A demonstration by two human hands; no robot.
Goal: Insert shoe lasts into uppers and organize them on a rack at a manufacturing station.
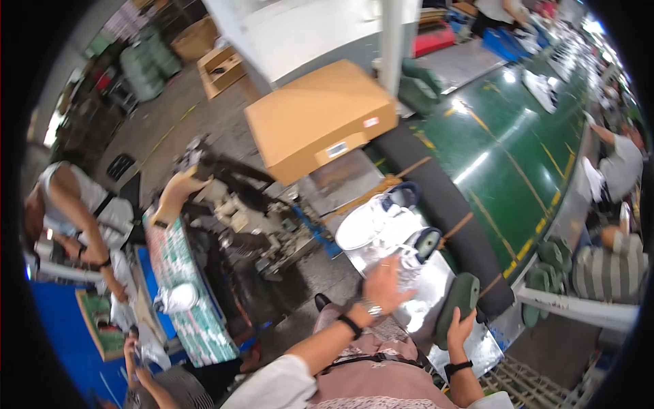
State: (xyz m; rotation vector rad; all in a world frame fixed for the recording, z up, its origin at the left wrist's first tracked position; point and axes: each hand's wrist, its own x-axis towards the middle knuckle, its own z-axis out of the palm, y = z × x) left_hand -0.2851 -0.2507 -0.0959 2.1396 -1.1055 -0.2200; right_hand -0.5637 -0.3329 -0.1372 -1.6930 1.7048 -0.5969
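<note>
My right hand [462, 330] is closed round the side of a dark green shoe last [457, 307], which stands tilted over the right part of the shiny metal bench [426, 293]. My left hand [383, 283] is open, thumb and fingers apart, and nothing shows in its grasp. It is just in front of the laces of a white sneaker [414, 253] with a navy collar; whether the fingertips touch them I cannot tell. Beside that lies another white sneaker [361, 223], also with navy at its opening.
A green conveyor belt [501, 146] with a dark padded edge [449, 204] runs along the right. A cardboard box [320, 116] stands ahead, above a machine [252, 225]. More green lasts [543, 283] sit at the right. Co-workers are on both sides; one [88, 211] is at the left.
</note>
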